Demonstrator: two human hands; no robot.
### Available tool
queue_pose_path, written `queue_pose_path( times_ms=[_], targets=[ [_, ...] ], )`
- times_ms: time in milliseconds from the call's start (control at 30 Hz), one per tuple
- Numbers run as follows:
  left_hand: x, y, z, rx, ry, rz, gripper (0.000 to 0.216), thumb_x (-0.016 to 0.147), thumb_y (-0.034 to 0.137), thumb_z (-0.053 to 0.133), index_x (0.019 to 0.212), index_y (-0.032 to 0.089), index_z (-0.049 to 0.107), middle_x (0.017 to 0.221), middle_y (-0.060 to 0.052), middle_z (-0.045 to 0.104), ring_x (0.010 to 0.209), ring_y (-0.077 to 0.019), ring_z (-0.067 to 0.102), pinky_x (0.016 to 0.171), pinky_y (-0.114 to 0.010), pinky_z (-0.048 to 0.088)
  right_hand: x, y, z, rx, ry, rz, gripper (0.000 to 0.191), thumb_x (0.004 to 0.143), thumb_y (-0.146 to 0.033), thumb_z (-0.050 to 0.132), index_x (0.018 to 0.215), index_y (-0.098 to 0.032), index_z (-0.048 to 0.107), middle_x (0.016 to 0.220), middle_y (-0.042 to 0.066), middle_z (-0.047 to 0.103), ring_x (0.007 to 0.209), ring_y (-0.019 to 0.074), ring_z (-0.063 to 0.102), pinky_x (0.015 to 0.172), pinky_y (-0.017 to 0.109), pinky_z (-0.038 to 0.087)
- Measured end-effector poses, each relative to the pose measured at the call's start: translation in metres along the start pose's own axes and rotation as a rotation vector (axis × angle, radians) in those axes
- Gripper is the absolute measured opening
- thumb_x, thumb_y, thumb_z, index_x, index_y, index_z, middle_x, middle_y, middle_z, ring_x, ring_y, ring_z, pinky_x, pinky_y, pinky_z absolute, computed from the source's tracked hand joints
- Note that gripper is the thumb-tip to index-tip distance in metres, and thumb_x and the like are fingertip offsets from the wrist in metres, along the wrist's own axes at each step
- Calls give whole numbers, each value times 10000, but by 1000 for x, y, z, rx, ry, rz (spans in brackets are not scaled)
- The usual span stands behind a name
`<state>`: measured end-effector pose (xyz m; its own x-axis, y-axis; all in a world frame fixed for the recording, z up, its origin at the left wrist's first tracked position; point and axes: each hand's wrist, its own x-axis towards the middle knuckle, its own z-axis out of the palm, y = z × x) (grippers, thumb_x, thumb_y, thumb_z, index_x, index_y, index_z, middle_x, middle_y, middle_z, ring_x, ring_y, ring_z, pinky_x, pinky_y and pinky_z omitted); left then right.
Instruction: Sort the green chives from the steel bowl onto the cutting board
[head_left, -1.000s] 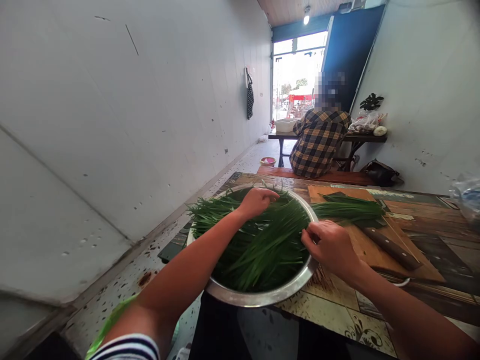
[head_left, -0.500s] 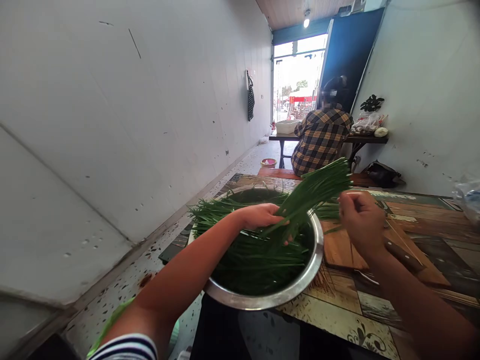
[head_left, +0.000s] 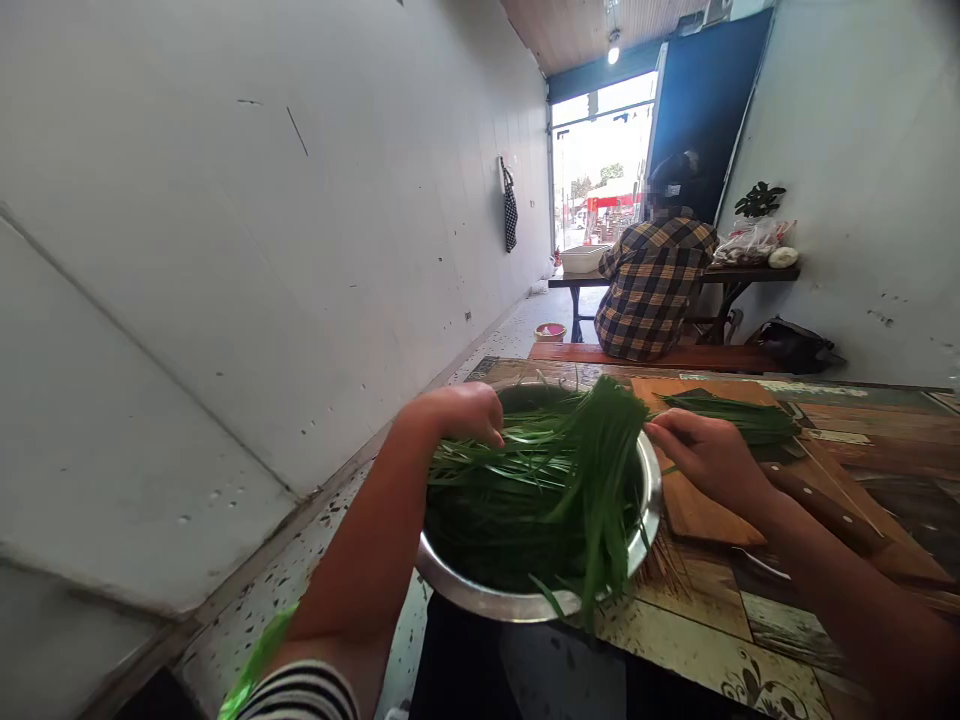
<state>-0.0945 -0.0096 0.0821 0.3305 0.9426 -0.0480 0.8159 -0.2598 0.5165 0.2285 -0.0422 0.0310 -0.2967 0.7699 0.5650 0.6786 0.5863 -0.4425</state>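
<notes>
A metal basin (head_left: 499, 603) full of long green garlic chives (head_left: 510, 500) stands before me at the table's edge. My right hand (head_left: 694, 450), at the basin's right rim, pinches the upper end of a bunch of chives (head_left: 604, 480). That bunch hangs down inside the basin, its lower leaves spilling over the front rim. Above the basin's left side my left hand (head_left: 465, 413) is closed, fingers curled down over the leaves there; whatever it grips is hidden. Beyond my right hand, another bundle of chives (head_left: 750, 420) lies on a wooden cutting board (head_left: 697, 510).
A knife (head_left: 817, 500) rests on the board. Thin wooden skewers (head_left: 667, 565) lie beside the basin on the patterned table (head_left: 675, 625). Farther off, a person in a plaid shirt (head_left: 652, 285) sits on a red bench (head_left: 562, 352). A wall (head_left: 225, 300) runs along the left.
My left hand has let go of the raised bunch and moved left over the basin. The bunch now hangs down from my right hand instead of slanting up to the right.
</notes>
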Motion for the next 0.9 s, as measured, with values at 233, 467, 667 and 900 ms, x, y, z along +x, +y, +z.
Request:
queue_pose_path(
  times_ms=[233, 467, 667, 900],
  targets=[
    [63, 2, 40, 129, 231, 147, 113, 607, 177, 663, 683, 236, 722, 725, -32, 686, 774, -165, 612, 740, -209, 444, -3, 44, 36, -125, -64, -23, 370, 880, -433, 397, 671, -190, 581, 649, 19, 614, 575, 114, 512, 584, 240, 371],
    [80, 23, 91, 256, 122, 212, 160, 626, 97, 579, 659, 174, 714, 721, -82, 674, 749, -206, 613, 740, -270, 436, -6, 46, 39, -69, 17, -55, 309, 867, -396, 443, 692, -196, 601, 676, 20, 646, 595, 114, 550, 609, 238, 398],
    [76, 17, 92, 205, 93, 277, 145, 626, 129, 583, 662, 172, 717, 753, -71, 678, 737, -180, 606, 719, -244, 439, -7, 47, 40, -45, 27, -43, 299, 858, -398, 454, 692, -201, 606, 656, 16, 641, 585, 115, 546, 597, 242, 401],
    [73, 26, 92, 1, 200, 168, 172, 677, 170, 585, 762, 166, 735, 752, -35, 698, 704, -144, 605, 693, -225, 456, -4, 40, 32, -177, -76, -3, 343, 868, -427, 422, 676, -197, 589, 650, 19, 626, 575, 120, 519, 570, 245, 349]
  ],
)
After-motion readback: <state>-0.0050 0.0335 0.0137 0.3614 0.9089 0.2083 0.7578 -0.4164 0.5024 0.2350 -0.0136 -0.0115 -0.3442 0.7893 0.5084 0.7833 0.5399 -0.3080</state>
